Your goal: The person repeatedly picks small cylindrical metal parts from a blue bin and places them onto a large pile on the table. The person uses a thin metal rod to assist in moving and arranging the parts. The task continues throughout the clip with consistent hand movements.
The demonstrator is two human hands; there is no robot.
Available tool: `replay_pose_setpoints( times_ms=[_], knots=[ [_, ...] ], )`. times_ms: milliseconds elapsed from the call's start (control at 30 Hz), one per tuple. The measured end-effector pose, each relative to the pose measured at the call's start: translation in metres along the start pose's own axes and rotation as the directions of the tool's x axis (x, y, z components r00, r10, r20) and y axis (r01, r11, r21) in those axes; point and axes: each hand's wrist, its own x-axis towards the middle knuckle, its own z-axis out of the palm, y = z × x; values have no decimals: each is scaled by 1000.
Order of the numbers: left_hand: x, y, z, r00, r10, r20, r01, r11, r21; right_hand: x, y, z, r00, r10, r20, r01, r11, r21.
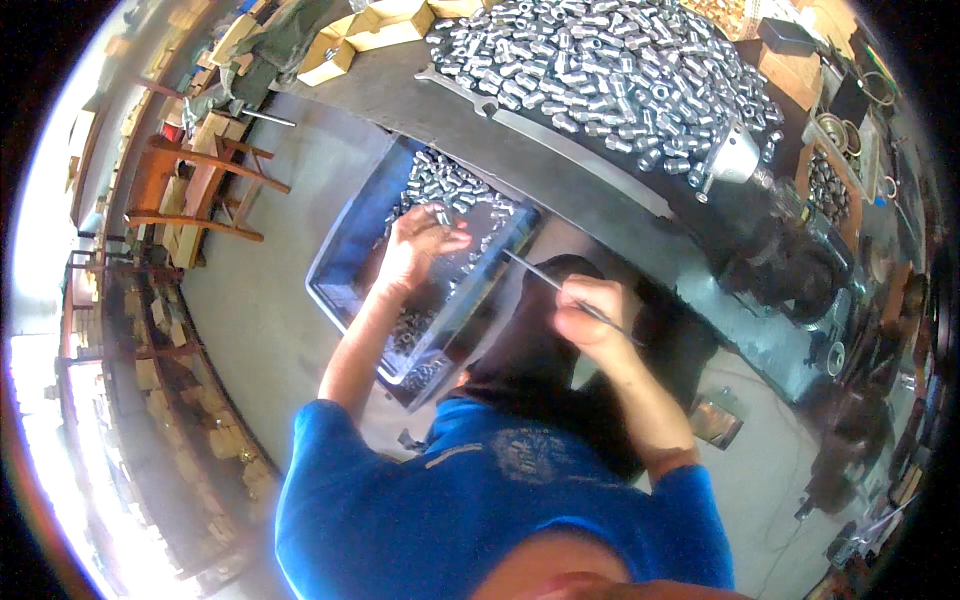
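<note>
My left hand point(412, 248) is over the blue plastic crate point(336, 262), its fingers closed around a small shiny metal fitting point(443, 216). My right hand point(592, 308) grips a thin metal rod point(540, 272). The rod slants up and left, and its tip ends near the crate's right wall, apart from the fitting. Inside the crate, loose metal fittings point(440, 178) lie heaped at the far end, and more are scattered along the right side and near end.
A dark workbench point(600, 190) carries a large pile of metal fittings point(600, 75), an open-end spanner point(460, 92) and a long flat metal bar point(580, 158). Yellow cardboard boxes point(385, 25) stand at its far left. A wooden stool point(200, 185) is on the floor at left.
</note>
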Motion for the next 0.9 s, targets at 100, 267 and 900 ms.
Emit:
replay_pose_setpoints(
  times_ms=[100, 267, 900],
  knots=[
    [-2, 3, 6, 984, 158, 83, -178, 835, 521, 0, -3, -1, 996, -93, -2, 93, 994, 50],
    [-5, 11, 23, 962, 200, 187, -269, 558, 785, 2, -11, -1, 974, -226, -16, 226, 961, 157],
    [-3, 9, 54, 739, 290, 609, -669, 207, 713, 9, 8, 12, 896, -410, 167, 439, 875, -203]
  ],
)
